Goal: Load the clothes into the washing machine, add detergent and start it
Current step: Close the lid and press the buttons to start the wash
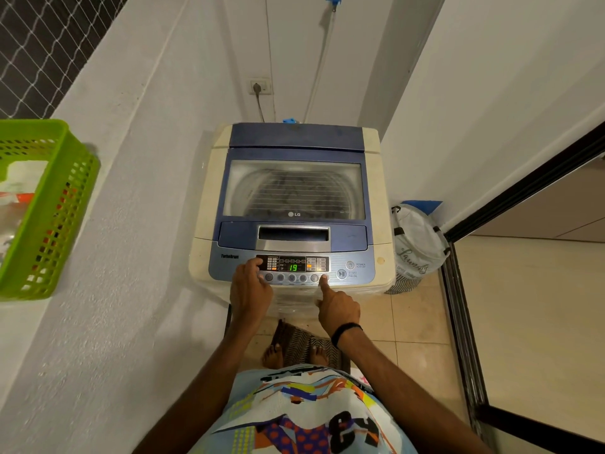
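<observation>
A blue and cream top-loading washing machine point(294, 204) stands in front of me with its glass lid closed; dark clothes show dimly through the lid. Its control panel point(293, 265) is lit and the green display reads 19. My left hand point(250, 290) rests on the panel's left end, fingers loosely curled, thumb near the button row. My right hand point(337, 306) is curled with only the index finger out, its tip on the rightmost small round button. Neither hand holds anything.
A green plastic basket point(49, 208) with packets sits on the white ledge at left. A white laundry bag point(415, 244) stands on the floor right of the machine. A dark sliding door frame point(458, 306) runs along the right. A striped mat lies under my feet.
</observation>
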The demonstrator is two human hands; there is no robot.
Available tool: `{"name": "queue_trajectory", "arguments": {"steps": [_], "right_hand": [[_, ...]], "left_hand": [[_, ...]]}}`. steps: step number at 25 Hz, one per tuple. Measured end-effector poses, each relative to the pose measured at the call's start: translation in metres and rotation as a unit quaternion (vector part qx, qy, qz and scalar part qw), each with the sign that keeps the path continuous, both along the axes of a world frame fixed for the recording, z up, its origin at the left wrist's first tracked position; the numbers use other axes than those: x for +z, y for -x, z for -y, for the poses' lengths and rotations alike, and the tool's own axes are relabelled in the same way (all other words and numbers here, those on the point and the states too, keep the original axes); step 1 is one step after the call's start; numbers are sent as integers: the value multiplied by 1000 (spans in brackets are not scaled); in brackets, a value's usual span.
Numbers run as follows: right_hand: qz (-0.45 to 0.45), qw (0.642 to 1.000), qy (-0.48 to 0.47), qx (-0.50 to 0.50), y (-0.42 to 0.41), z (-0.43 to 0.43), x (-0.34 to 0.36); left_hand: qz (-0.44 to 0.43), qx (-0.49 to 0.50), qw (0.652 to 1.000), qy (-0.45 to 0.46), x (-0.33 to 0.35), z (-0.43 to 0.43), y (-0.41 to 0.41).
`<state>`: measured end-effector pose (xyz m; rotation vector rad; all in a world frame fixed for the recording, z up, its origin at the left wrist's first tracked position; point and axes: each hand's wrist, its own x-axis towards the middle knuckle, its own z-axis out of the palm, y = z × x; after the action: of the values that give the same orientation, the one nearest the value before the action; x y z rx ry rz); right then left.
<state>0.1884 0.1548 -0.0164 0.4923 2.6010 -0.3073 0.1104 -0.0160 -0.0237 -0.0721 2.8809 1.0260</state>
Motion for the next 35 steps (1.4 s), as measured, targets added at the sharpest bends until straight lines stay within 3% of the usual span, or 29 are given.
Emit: {"name": "queue_trajectory", "arguments": {"steps": [24, 35], "right_hand": [[-38, 998, 35, -48, -4, -4, 9], [4, 999, 24, -27, -7, -6, -2]], "left_hand": [[19, -15, 1000, 11, 3, -3, -9], [13, -24, 1000, 15, 5, -5, -14]]}}
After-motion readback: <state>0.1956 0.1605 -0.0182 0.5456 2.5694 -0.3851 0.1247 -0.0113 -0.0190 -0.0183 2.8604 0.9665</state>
